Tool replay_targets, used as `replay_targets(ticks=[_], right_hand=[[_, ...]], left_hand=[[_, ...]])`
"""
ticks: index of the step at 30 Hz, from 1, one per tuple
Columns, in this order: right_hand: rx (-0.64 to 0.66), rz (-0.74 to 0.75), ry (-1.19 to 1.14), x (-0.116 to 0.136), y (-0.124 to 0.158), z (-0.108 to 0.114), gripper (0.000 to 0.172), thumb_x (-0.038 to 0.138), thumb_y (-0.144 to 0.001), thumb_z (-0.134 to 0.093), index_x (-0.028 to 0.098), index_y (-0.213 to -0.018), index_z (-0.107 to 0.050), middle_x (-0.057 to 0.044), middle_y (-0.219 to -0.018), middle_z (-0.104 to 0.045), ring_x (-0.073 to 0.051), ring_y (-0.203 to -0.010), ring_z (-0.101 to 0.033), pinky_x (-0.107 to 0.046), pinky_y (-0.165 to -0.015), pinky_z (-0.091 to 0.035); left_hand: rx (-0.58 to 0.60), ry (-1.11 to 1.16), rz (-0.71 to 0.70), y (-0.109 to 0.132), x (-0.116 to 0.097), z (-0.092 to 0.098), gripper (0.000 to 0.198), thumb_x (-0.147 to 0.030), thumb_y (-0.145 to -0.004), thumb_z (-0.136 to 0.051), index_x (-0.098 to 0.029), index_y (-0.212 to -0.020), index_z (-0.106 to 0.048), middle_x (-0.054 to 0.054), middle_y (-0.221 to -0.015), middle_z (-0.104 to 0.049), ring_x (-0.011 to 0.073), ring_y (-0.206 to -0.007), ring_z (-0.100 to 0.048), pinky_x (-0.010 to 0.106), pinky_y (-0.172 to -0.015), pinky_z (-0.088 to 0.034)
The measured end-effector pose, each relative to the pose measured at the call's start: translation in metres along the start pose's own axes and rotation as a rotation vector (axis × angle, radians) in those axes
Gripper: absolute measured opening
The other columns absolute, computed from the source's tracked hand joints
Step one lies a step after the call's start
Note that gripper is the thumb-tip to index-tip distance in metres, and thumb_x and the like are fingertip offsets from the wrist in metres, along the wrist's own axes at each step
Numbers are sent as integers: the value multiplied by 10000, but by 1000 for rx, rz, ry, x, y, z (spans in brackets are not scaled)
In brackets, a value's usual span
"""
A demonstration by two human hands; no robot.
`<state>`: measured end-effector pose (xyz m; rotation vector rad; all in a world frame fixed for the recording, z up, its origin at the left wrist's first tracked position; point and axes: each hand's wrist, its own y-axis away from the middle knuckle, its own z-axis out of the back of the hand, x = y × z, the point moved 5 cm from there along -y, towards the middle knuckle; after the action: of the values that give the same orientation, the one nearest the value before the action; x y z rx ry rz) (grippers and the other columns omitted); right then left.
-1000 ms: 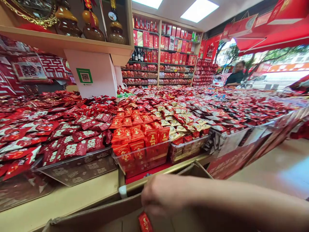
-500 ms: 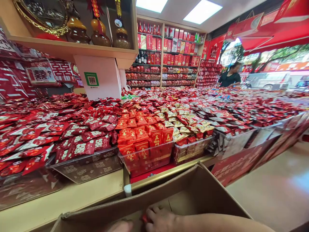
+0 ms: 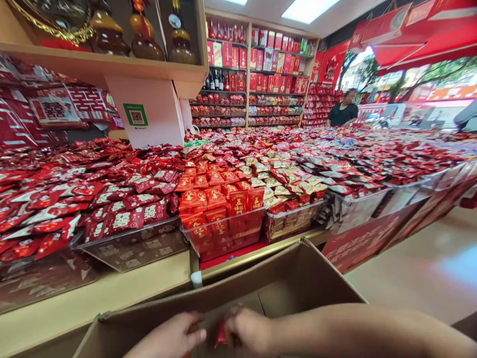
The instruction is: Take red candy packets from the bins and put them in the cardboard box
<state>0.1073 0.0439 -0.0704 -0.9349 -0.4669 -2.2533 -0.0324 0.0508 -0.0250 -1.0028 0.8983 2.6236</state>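
Note:
A cardboard box point(image 3: 316, 283) stands open in front of me, and both hands reach into it. My right hand point(image 3: 249, 329) has its fingers curled round a small red packet point(image 3: 221, 334), whose lower part shows beneath them. Left of it, my left hand point(image 3: 177, 334) has thumb and fingers apart with nothing seen between them. A sliver of red shows at the frame's bottom edge below the left hand; I cannot make out what it is. The frame's bottom edge cuts off the front of the box.
Beyond the box, clear plastic bins of red packets point(image 3: 221, 228), maroon packets point(image 3: 122, 223) and gold packets point(image 3: 286, 189) line the counter point(image 3: 141, 288). A pillar with a QR code sign point(image 3: 135, 115) rises at the left. A person point(image 3: 343, 110) stands at the far right.
My left hand has come up further into view, its fingers apart. The right hand still holds the red packet, more of which shows now. The view has shifted slightly.

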Motion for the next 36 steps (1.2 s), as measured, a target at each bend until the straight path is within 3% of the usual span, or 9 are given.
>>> replay_targets(ticks=[3,6,10,13,18,22,29,33,36], right_hand=[[-128,2,-42,26,15,38,299,104,-519,-586,170,-801,-511,-12,-799,-508,-153,-738,-459,-275,-666,-400],[-262,-10,-386,42,27,65,399,155,-559,-628,176,-923,-464,-31,-915,-520,-144,-792,-482,-277,-704,-412],[-204,-155,-895,41,35,64,380,411,-656,-619,144,-876,-461,-17,-745,-540,-109,-622,-517,-248,-560,-430],[-171,-199,-1020,37,34,58,439,549,-704,-515,115,-771,-490,-20,-640,-541,-82,-494,-501,-214,-466,-385],[-204,-182,-1208,36,31,58,455,547,-726,-500,105,-815,-558,-20,-647,-547,-74,-512,-519,-188,-470,-360],[-258,-149,-1050,36,29,68,433,522,-698,-553,95,-733,-610,-1,-569,-517,-68,-501,-477,-203,-495,-374],[-331,34,-730,37,34,84,328,421,-780,-508,143,-808,-681,-27,-690,-537,-88,-599,-493,-224,-573,-422],[-343,49,-719,39,37,85,306,404,-788,-506,161,-837,-687,-34,-695,-539,-109,-655,-511,-233,-596,-444],[-351,66,-815,42,37,85,328,410,-782,-509,139,-776,-693,-48,-734,-529,-111,-647,-519,-241,-576,-459]], left_hand=[[113,231,-41,5,-22,-8,448,-388,-733,-508,-149,-1110,-542,87,-868,-682,201,-730,-608,296,-601,-468],[37,483,-90,9,-44,-7,448,-345,-747,-530,-153,-1145,-459,44,-837,-668,122,-670,-573,211,-550,-414],[-125,805,-77,15,-59,-1,409,-294,-643,-675,-144,-988,-514,39,-794,-691,109,-651,-575,205,-566,-410],[-220,877,-56,19,-63,1,321,-314,-611,-696,-168,-862,-559,-16,-675,-682,84,-579,-558,179,-533,-421],[-401,963,-7,22,-60,7,166,-309,-642,-668,-181,-692,-576,-75,-485,-602,32,-410,-462,125,-438,-388],[-461,942,-76,20,-60,12,171,-346,-700,-612,-184,-722,-561,-28,-699,-678,66,-525,-551,163,-519,-463],[-260,813,-128,12,-58,2,377,-301,-623,-697,-195,-970,-598,41,-915,-700,194,-897,-609,271,-758,-500],[-202,778,-156,13,-59,-1,256,-297,-658,-672,-232,-905,-673,-5,-890,-717,166,-842,-624,233,-772,-485],[-287,766,-168,16,-62,2,200,-308,-644,-680,-264,-838,-703,-31,-815,-728,157,-777,-628,207,-710,-498]])
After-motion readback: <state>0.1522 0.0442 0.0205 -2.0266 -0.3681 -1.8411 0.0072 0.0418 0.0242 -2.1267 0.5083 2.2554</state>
